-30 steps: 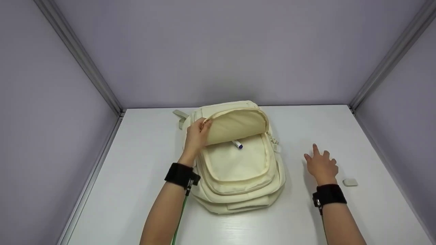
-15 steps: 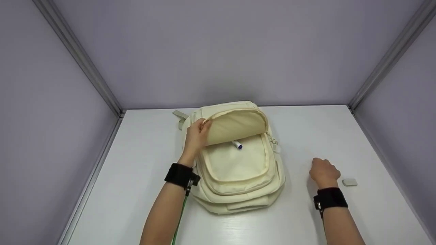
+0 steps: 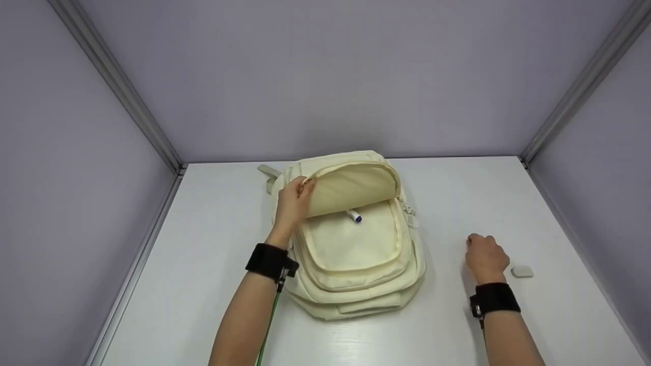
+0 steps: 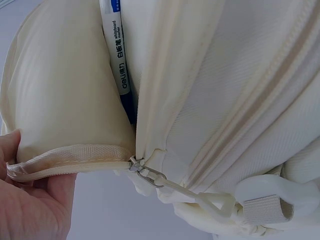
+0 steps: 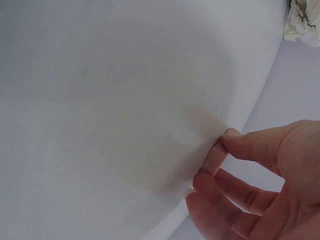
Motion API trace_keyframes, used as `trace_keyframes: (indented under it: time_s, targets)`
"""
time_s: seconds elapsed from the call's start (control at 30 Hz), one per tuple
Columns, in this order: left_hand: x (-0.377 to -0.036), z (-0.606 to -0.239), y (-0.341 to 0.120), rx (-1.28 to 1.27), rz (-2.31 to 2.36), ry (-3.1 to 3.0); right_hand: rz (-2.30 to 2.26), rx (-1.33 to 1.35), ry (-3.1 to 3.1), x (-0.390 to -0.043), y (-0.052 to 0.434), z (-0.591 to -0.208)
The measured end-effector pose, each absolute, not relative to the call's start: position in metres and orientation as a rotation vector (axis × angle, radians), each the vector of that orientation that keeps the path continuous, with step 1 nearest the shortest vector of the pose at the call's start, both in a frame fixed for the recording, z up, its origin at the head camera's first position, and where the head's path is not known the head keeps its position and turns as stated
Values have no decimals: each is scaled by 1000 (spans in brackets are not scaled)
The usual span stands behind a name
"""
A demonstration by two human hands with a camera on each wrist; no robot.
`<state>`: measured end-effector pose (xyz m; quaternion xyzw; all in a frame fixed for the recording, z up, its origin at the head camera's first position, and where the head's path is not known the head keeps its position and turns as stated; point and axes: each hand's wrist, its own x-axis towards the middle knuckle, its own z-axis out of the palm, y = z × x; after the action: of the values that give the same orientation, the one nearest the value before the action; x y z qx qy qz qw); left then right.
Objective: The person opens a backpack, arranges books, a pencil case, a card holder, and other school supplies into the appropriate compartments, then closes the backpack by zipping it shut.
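Observation:
A cream backpack lies on the white table, its front pocket unzipped. My left hand pinches the edge of the pocket flap and holds it raised; the left wrist view has the thumb over the hem. A whiteboard marker, white with blue ends, pokes out from under the flap inside the pocket. To the right of the bag, my right hand is low over the table with curled fingers. Its thumb and fingertips pinch a small pinkish piece in the right wrist view, its kind unclear.
A small pale rectangular block lies just right of my right hand. Zipper pulls hang at the pocket's edge. A strap sticks out at the bag's upper left. Lilac walls border the table at back and sides.
The right hand's fingers, spread with the index pointing forward a second ago, have curled in, and the hand has shifted slightly right. Left hand, flap and marker stay put.

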<state>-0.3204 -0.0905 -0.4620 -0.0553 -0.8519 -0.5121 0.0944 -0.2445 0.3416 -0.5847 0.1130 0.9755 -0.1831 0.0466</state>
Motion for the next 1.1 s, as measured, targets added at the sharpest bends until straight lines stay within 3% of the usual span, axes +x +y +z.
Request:
trace_keyframes:
  time_s: [0.33, 0.57, 1.1]
  targets:
    - [-320, -462, -90, -150, -1507, -2529, -623, 329, 3021, -247, 329, -581]
    - [-320, -461, -90, -144, -1498, -2533, -755, 231, 3201, -250, 298, -557]
    - [-319, -463, -89, -159, -1506, -2522, -1012, -431, 3458, -237, 208, -501]
